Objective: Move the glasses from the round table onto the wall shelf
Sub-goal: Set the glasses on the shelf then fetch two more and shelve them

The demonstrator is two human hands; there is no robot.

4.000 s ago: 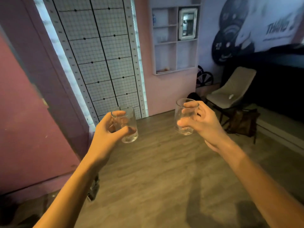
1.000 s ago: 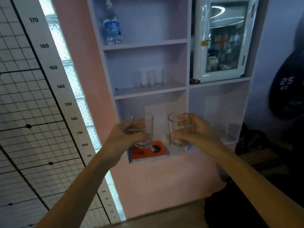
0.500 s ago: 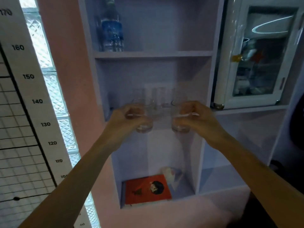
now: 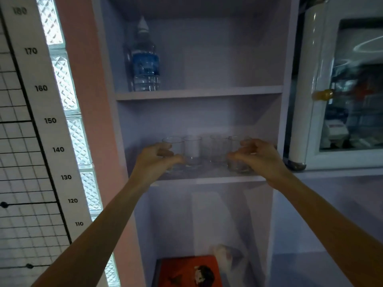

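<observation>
Change: both glasses up from chest height, now on middle shelf (image 4: 207, 179) beside two others.
Left hand (image 4: 154, 162): wrapped round left glass (image 4: 173, 145).
Right hand (image 4: 260, 157): gripping right glass (image 4: 236, 166).
Meaning: basically placed, just let go.

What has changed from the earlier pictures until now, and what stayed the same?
Both hands carried their glasses up from chest height to the middle shelf. The left hand and right hand still grip the left glass and right glass, now beside two glasses already there. The water bottle is unchanged.
</observation>
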